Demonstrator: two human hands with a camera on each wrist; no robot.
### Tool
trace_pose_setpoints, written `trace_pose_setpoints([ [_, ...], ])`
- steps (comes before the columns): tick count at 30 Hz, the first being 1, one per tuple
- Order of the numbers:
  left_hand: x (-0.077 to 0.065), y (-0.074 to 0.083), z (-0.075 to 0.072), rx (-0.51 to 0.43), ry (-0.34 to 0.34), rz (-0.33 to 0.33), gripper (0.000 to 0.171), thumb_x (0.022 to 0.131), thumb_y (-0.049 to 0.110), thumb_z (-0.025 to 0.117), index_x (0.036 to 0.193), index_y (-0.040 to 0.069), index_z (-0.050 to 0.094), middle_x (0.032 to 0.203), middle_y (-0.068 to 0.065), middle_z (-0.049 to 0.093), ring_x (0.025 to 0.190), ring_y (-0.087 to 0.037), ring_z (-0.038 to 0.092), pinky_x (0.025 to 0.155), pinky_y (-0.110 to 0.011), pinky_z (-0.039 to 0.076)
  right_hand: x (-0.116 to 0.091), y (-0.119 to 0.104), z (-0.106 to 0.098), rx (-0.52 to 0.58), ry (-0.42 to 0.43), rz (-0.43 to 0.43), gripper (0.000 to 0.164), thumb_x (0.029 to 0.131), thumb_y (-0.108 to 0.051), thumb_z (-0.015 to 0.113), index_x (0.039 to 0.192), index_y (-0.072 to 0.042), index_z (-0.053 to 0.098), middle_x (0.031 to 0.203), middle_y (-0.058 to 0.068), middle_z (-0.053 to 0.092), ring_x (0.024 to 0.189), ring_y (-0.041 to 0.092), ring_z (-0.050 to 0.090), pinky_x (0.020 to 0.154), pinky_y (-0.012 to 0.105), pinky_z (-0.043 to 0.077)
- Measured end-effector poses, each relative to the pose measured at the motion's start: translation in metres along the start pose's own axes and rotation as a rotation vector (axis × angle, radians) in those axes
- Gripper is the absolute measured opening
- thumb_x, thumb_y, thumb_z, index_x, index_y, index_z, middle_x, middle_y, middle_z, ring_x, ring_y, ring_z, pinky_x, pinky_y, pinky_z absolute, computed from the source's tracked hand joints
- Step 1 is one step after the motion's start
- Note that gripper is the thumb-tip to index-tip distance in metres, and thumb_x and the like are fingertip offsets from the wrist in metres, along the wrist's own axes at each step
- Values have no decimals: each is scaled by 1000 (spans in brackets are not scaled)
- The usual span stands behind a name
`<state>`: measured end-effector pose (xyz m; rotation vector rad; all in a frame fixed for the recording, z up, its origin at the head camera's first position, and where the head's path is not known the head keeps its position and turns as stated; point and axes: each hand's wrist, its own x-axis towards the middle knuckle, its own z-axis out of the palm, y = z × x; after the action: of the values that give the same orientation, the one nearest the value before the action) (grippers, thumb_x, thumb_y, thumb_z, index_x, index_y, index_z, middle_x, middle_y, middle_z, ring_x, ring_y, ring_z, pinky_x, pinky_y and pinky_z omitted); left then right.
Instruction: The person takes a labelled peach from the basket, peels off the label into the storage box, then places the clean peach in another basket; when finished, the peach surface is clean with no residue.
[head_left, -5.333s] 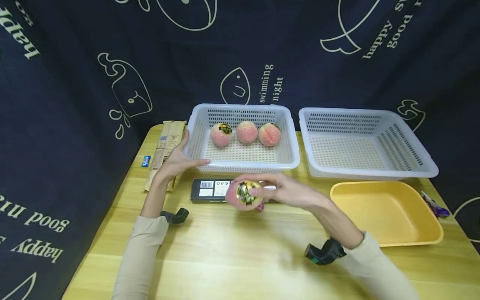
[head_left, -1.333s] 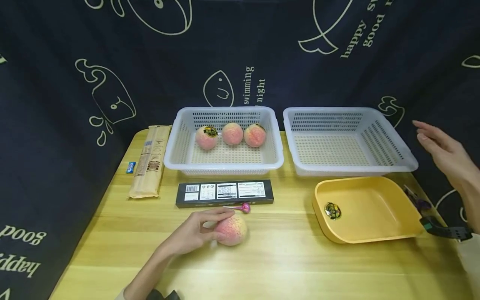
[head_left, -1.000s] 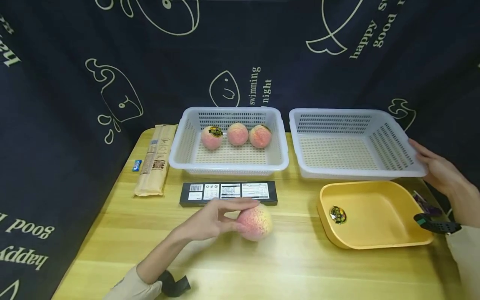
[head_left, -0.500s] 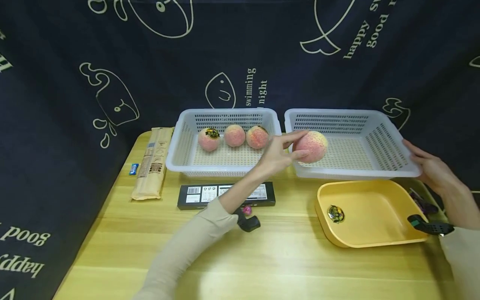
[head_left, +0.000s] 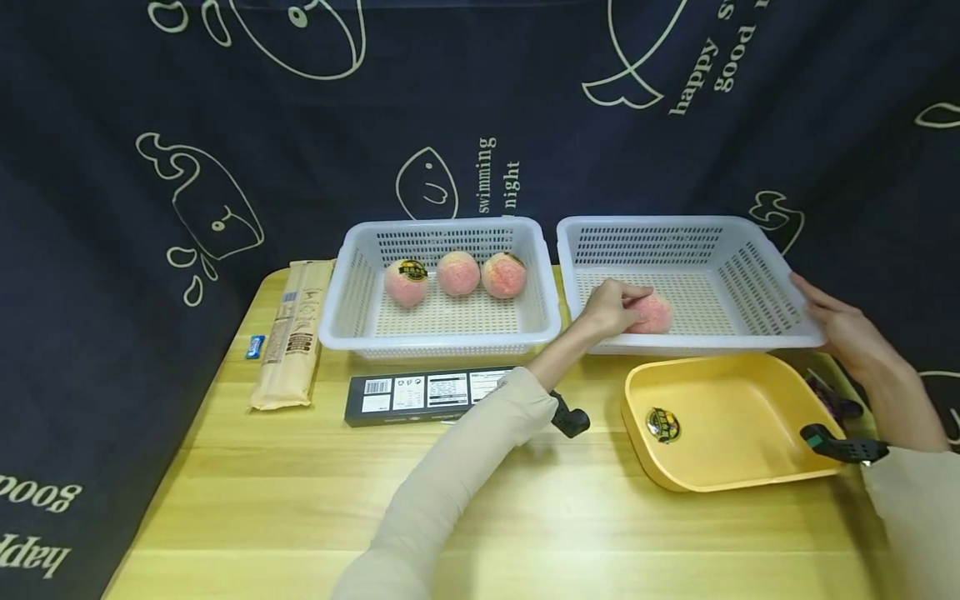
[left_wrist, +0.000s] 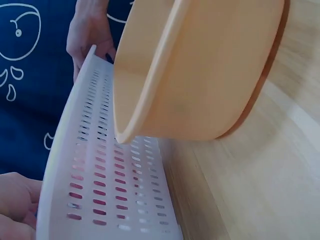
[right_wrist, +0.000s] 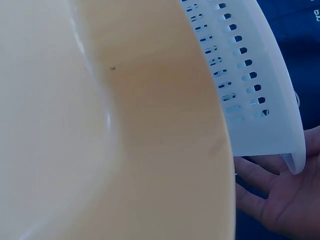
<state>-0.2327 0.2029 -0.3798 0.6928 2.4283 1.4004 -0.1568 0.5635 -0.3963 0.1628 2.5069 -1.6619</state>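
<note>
Inside the right white slotted basket [head_left: 701, 340], my left hand [head_left: 611, 310] holds a pink-and-yellow peach [head_left: 656, 314] near the left front corner, low by the basket floor. The left wrist view shows part of that hand [left_wrist: 17, 205] over the rim and pink through the slots. My right hand [head_left: 855, 333] rests against the basket's right end. In the right wrist view its fingers [right_wrist: 255, 172] extend beside the rim, partly hidden by the yellow basin [right_wrist: 165, 125]. Three peaches [head_left: 458, 273] sit in the left white basket [head_left: 438, 342].
The yellow basin [head_left: 735, 483] stands in front of the right basket, with a round black-and-gold sticker [head_left: 663, 425] on its left inner wall. A black box [head_left: 405, 398] lies before the left basket. Left are a tan packet [head_left: 288, 342] and a small blue wrapper [head_left: 255, 347].
A sticker has passed from the peach to the basin. My left hand has carried the peach from the table's middle right and down into the right basket; my right hand moved onto that basket's end.
</note>
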Motion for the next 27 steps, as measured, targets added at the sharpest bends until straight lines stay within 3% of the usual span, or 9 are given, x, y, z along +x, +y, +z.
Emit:
trace_pose_setpoints([
  [3,4,1,1,48,-9,-58,42,93,6,75,132,18,72,143,0,66,130,-10,60,91,-10,48,2,-2,0,-18,6,-4,54,114,-29,26,163,-40,8,146,-24,36,97,-15,52,73,11,53],
  [7,7,2,0,140,-33,-78,43,91,14,79,133,20,71,142,4,67,137,-10,57,110,-16,46,3,-4,1,-64,21,3,53,114,-31,25,163,-42,8,146,-24,36,96,-16,52,73,11,53],
  [11,8,2,0,216,-68,-70,44,94,13,76,136,21,69,142,7,66,137,-8,56,110,-16,46,2,-5,2,-59,22,11,53,114,-31,25,163,-42,8,146,-24,36,95,-15,52,73,10,52],
  [14,5,3,-2,284,-80,-24,46,96,12,73,140,21,65,146,7,63,136,-7,56,109,-15,46,2,-5,2,-62,26,21,52,114,-31,23,163,-43,7,148,-23,34,95,-15,51,73,10,52],
  [17,-4,7,-11,333,-79,52,48,99,15,68,147,21,59,155,5,55,147,-11,45,118,-21,41,0,-4,2,-69,31,34,52,114,-31,23,162,-43,7,150,-24,33,95,-15,51,73,10,52],
  [21,-35,8,-49,287,-67,144,57,102,26,66,156,20,48,170,-8,31,160,-26,25,129,-42,29,1,-4,2,-52,23,32,53,114,-29,25,163,-42,8,145,-26,36,94,-15,53,72,11,53],
  [23,-57,1,-80,238,-54,163,66,100,34,69,159,22,43,173,-13,20,160,-30,22,128,-52,29,2,-4,2,-74,26,31,53,114,-28,24,163,-42,7,143,-25,36,93,-15,53,72,11,52],
  [27,-104,-29,-153,222,46,140,91,88,47,80,163,31,32,176,-4,11,161,-34,19,123,-64,30,4,-3,7,-205,85,49,54,113,-27,19,162,-43,2,155,-26,27,92,-17,45,71,7,47],
])
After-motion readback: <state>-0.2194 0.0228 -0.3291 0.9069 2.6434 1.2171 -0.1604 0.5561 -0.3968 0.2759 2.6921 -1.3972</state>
